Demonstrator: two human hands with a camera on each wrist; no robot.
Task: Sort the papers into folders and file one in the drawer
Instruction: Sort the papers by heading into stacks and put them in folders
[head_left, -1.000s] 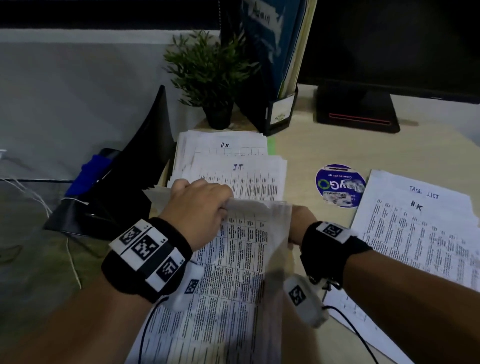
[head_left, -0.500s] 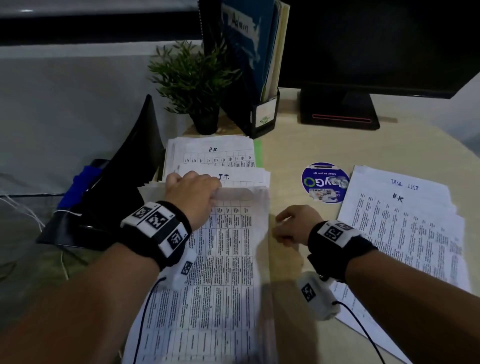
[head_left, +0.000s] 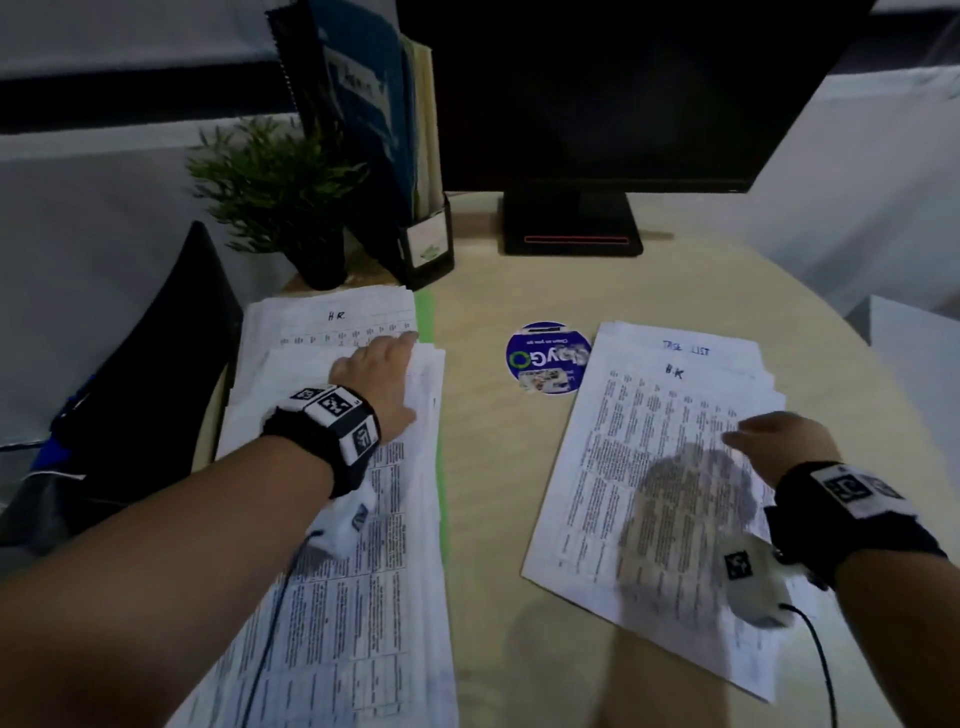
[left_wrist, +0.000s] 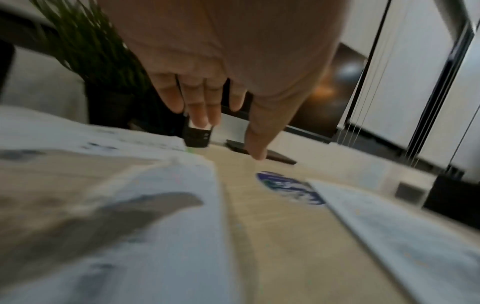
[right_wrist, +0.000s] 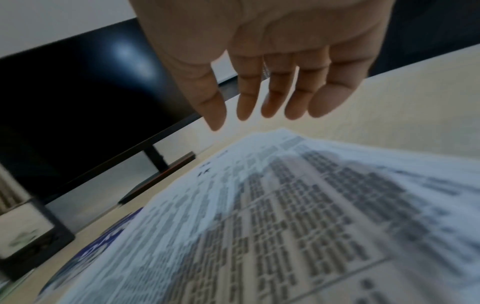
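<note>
papers (head_left: 670, 467) lie under right hand (head_left: 779, 441); left hand (head_left: 379, 384) flat.

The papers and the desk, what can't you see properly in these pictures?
- Small print on the right pile: too small and blurred, every view.
- Heading under the left hand: hand covers it, head view.
- Folder label: blurred, head view.
- Drawer: not in any view.

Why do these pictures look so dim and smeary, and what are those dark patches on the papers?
Head view: dim room, bowed edges, a hand's shadow on the right paper stack. Left wrist view: left paper stack blurred, shadowed. Right wrist view: print smeared, right hand sharper.
</note>
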